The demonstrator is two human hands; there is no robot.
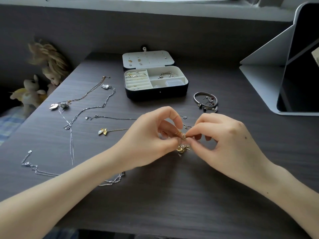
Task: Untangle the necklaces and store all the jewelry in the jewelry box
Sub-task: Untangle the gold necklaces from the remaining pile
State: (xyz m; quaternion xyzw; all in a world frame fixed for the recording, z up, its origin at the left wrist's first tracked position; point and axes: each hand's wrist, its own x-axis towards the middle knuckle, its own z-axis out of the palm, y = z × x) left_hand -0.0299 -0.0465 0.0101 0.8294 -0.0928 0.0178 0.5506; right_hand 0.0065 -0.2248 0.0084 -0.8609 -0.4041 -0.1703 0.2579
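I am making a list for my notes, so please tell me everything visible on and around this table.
jewelry box: one, black outside, cream inside, open, back middle of table
rings: several, gold and silver, box's left slots
bangles: about two, silver, box's back right compartment
loose necklaces: about six, mostly silver, table's left half
bangle with earrings: one pile, silver, right of box
tangled clump: one, gold, table's middle
plush toys: at least two, pale, beyond table's left edge
tablet: one, dark screen, white stand, far right
left hand, right hand: both pinch the clump

No writing, label, brand or number can be read anywhere (the jewelry box [156, 95] bears none legible).
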